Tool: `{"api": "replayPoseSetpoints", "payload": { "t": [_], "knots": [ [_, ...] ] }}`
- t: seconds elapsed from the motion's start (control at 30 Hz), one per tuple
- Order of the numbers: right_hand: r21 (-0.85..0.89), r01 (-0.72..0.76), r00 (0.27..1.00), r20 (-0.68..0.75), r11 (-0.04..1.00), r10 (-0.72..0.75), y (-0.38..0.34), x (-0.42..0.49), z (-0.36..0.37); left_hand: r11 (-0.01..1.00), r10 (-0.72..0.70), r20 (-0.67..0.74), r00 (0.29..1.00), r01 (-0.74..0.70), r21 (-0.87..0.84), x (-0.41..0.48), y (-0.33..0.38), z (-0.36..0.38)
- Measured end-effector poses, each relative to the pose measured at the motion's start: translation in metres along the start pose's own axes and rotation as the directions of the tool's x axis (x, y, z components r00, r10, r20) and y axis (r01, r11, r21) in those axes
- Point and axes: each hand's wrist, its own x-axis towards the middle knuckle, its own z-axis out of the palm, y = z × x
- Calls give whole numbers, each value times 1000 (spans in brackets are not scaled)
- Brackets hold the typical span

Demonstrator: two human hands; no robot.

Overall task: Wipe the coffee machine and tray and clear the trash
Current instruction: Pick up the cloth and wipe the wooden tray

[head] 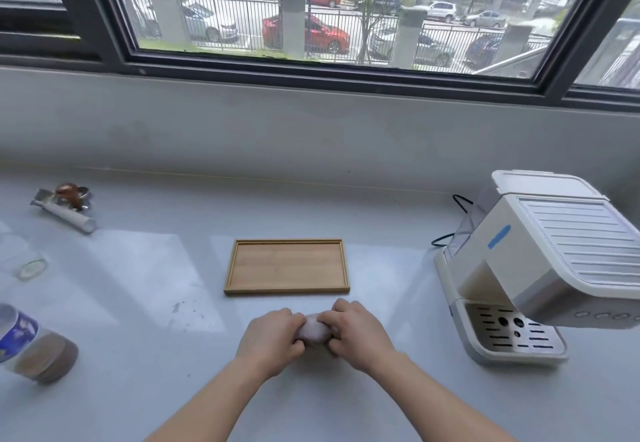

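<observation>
Midway — left hand (268, 339), cloth (313, 330), right hand (360, 330)

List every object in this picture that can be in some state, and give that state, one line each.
wooden tray: empty, flat on the counter.
coffee machine: lid down, drip grate bare.
cloth: bunched up, gripped between both hands.
left hand: curled round the cloth.
right hand: curled round the cloth.
bottle: part full of brown liquid, top out of frame.
portafilter: lying on the counter, off the machine.
</observation>
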Motion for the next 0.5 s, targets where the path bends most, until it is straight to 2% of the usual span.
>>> {"api": "replayPoseSetpoints", "payload": {
  "t": [0.2,0.5],
  "knots": [
    [28,-3,998,-68,1000,5,-19,40,-10,997,-23,-76,997,18,-73,20,-30,-23],
    [39,-31,995,-92,999,34,-28,90,-19,985,-84,-119,989,64,-160,49,-56,-43]
  ]
}}
